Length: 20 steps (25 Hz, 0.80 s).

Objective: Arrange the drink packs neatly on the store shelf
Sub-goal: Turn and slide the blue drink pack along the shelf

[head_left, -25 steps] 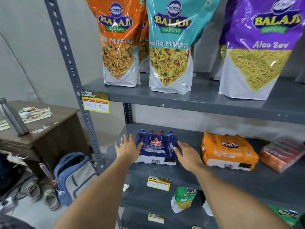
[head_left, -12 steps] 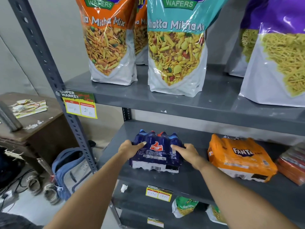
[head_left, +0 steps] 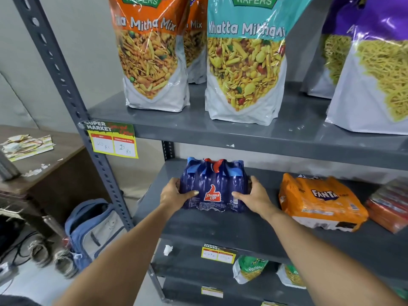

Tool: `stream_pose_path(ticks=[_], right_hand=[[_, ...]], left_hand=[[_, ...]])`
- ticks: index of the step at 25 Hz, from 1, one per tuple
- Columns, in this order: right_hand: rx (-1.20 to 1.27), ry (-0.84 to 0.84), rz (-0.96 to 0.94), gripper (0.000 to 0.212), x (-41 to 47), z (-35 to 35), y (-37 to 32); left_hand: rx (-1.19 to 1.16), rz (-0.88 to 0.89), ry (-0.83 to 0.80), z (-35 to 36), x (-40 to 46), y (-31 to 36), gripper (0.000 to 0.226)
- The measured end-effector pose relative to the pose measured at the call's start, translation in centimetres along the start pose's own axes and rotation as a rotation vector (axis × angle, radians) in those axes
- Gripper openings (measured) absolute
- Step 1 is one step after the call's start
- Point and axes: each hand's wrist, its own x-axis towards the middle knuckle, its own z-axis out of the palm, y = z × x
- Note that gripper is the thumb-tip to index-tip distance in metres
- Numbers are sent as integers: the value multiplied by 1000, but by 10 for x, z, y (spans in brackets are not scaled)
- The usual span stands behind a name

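A dark blue Thums Up drink pack (head_left: 213, 186) stands tilted up on the grey middle shelf (head_left: 220, 230), its caps toward the back. My left hand (head_left: 174, 194) grips its left side and my right hand (head_left: 256, 196) grips its right side, thumbs on the front face. To the right, an orange Fanta pack (head_left: 320, 202) lies flat on the same shelf. A red-orange pack (head_left: 390, 206) lies beyond it at the right edge, partly cut off.
Large snack bags (head_left: 245, 62) stand on the upper shelf above. The slotted grey upright (head_left: 72, 100) runs down the left. Small snack bags (head_left: 249, 269) sit on the lower shelf. A blue backpack (head_left: 92, 228), shoes and a brown desk (head_left: 44, 164) are at the left.
Both hands went from lying beside the blue pack to gripping its sides. The pack has been tipped up from lying flat, and the camera has moved closer.
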Motion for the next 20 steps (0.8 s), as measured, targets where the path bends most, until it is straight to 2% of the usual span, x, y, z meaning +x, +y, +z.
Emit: stream_pose_path(ticks=[3, 6, 9, 11, 13, 14, 17, 18, 20], right_hand=[[-63, 63, -10, 72, -3, 8, 6], [-97, 52, 45, 81, -2, 12, 8], [-105, -46, 111, 112, 3, 9, 7], [-54, -185, 140, 123, 11, 2, 4], [-63, -276, 174, 113, 16, -6, -3], [-91, -268, 184, 107, 17, -8, -5], [-59, -116, 189, 81, 14, -6, -8], [-23, -71, 197, 71, 13, -5, -8], [24, -31, 197, 59, 11, -1, -5]], left_hand=[[74, 69, 14, 6, -3, -8, 68], [124, 75, -14, 6, -1, -13, 65], [351, 90, -25, 2, 10, -14, 70], [411, -21, -25, 2, 15, -12, 73], [206, -198, -53, 8, 17, -9, 56], [87, -240, -39, 12, 16, -8, 43], [-64, -130, -11, 27, 12, -11, 27], [-129, -53, -38, 32, 6, -9, 29], [-335, 51, -137, 43, -9, -2, 49]])
